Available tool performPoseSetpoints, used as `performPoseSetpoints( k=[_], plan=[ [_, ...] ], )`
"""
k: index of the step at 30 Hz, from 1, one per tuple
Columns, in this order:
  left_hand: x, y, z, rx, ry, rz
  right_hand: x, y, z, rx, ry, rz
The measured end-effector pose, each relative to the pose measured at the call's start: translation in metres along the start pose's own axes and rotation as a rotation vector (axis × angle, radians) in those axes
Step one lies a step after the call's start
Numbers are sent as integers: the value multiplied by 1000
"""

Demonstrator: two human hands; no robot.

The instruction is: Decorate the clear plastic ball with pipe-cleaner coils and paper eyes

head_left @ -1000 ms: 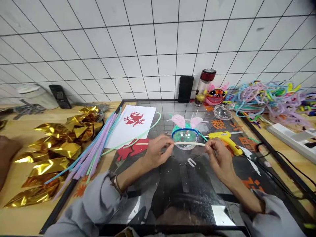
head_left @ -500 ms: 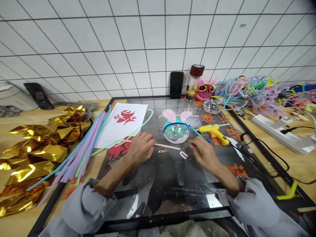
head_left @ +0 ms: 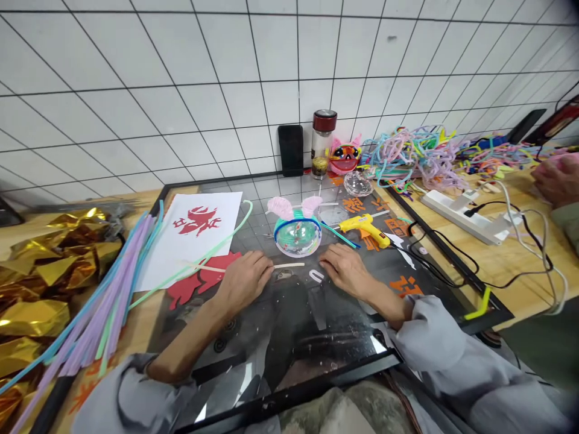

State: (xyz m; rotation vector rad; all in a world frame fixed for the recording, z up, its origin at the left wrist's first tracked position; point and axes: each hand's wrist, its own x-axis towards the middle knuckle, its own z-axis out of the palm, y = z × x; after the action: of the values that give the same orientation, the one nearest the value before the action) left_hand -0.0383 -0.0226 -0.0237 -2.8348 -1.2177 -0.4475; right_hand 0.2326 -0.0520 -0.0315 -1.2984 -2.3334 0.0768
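Note:
My left hand [head_left: 244, 281] rests on the dark glass-topped mat [head_left: 316, 337] with its fingers curled over a thin cream pipe cleaner [head_left: 289, 265], whose end sticks out to the right. My right hand [head_left: 344, 271] lies on the mat a little apart from that end, fingers loosely stretched and holding nothing. Between the hands lies a small white U-shaped piece [head_left: 316, 276]. Just beyond them stands a clear ball with a blue band and pink fuzzy ears [head_left: 297, 235]. A yellow glue gun [head_left: 364, 226] lies to the ball's right.
Gold foil [head_left: 40, 283] and a bundle of long pastel pipe cleaners [head_left: 113, 301] lie left, beside white paper with a red cutout [head_left: 192, 235]. A phone [head_left: 290, 149], a bottle [head_left: 323, 141], tangled pipe cleaners [head_left: 416, 154], a power strip [head_left: 465, 211] and cables sit behind and right. Another person's hand [head_left: 556, 178] is far right.
My right hand has let go of the cream pipe cleaner, and both hands have dropped onto the mat. The view has swung to the right.

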Motion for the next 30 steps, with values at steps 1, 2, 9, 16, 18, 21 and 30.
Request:
performPoseSetpoints(
  k=[1, 2, 9, 16, 18, 21, 30],
  plan=[
    [0, 0, -1, 6, -8, 5, 0, 0, 0, -12, -3, -4],
    [-1, -1, -2, 15, -14, 14, 0, 0, 0, -21, -1, -6],
    [-2, -2, -1, 87, 92, 37, -3, -6, -4, 33, 2, -24],
    [-4, -3, -3, 85, 137, -19, 3, -11, -24, 444, 157, 153],
    [-4, -2, -3, 48, 109, -26, 4, -12, -33, 564, 216, 273],
    [-4, 1, -2, 22, 111, 6, -1, -16, -45, 709, 285, 383],
    [-2, 30, 0, -122, 313, 163, -28, -21, -30, 460, 235, 369]
  ],
)
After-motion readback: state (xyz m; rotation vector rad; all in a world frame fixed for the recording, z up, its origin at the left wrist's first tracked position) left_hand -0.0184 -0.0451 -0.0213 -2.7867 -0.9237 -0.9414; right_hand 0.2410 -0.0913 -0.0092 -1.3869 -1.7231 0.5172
